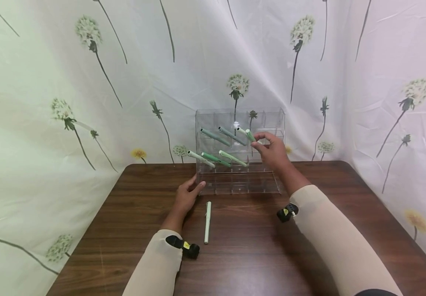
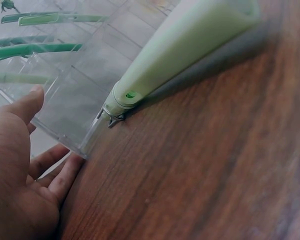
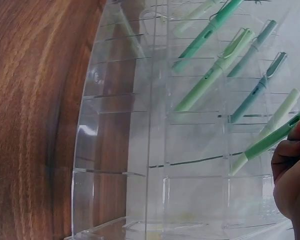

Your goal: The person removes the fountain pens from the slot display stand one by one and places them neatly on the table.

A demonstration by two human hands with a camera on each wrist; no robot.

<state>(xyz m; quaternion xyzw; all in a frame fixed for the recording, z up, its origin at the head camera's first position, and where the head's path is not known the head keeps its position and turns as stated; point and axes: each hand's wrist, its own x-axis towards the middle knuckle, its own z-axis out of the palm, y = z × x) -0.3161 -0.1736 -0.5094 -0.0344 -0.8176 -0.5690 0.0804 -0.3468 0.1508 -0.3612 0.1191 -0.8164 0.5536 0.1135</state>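
Observation:
A clear plastic rack [image 1: 240, 181] with stepped, divided rows stands at the back of the table. My left hand [image 1: 187, 196] grips its lower left corner, thumb [image 2: 31, 103] at the front edge and fingers around the side. At the upper right of the rack my right hand [image 1: 273, 153] pinches a green pen [image 3: 272, 139]; its lower end overlaps the rack's upper row beside a pale green pen [image 3: 282, 112]. Several green and grey-green pens lean in two rows, among them a bright green pen [image 1: 215, 159] and a blue-grey pen [image 1: 232, 135].
A pale mint pen [image 1: 207, 222] lies on the brown wooden table [image 1: 242, 255], in front of the rack and right of my left forearm. Behind the rack hangs a white cloth [image 1: 198, 74] printed with dandelions.

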